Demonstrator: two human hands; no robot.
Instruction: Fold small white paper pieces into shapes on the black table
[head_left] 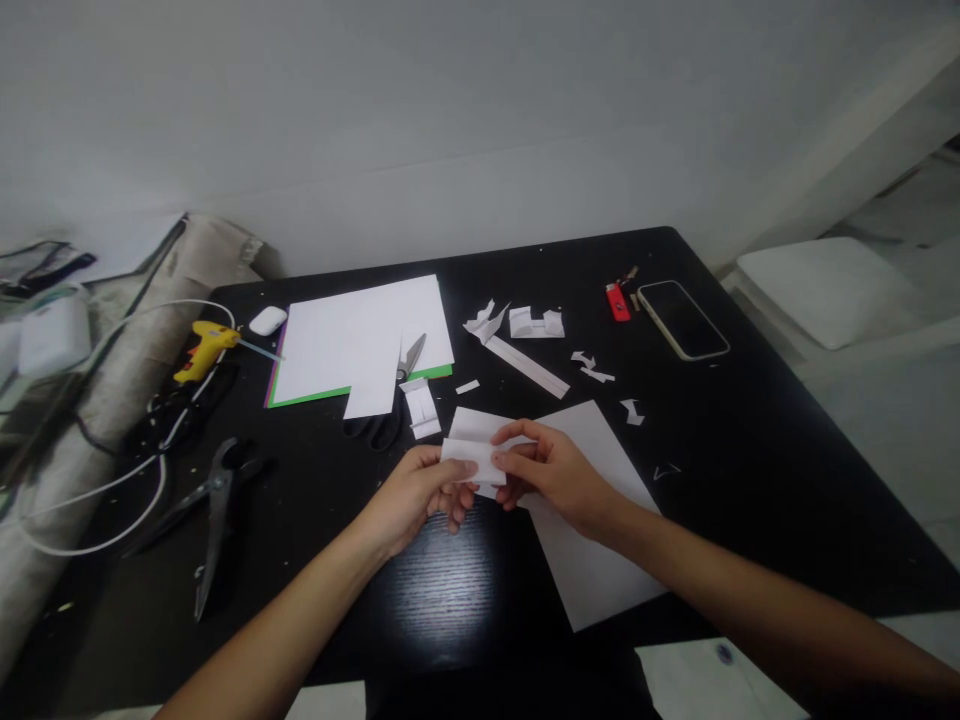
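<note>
A small white piece of paper (474,452), creased across its width, is pinched between both hands above the near part of the table. My left hand (420,490) has its thumb flat on top of the paper's left end. At the right end, the thumb and fingers of my right hand (551,468) close on the same piece. Beneath my right hand lies a larger white sheet (600,540), partly covered by the hand and wrist. Just beyond my left hand sits a small folded paper piece (421,408). Scissors (411,355) lie partly under a white paper.
White sheets (345,340) over coloured ones lie at the back left. A yellow glue gun (206,350) and pliers (217,490) are on the left. Folded paper (536,322), a paper strip (529,366) and scraps lie beyond my hands. A red lighter (617,302) and phone (682,320) rest at right.
</note>
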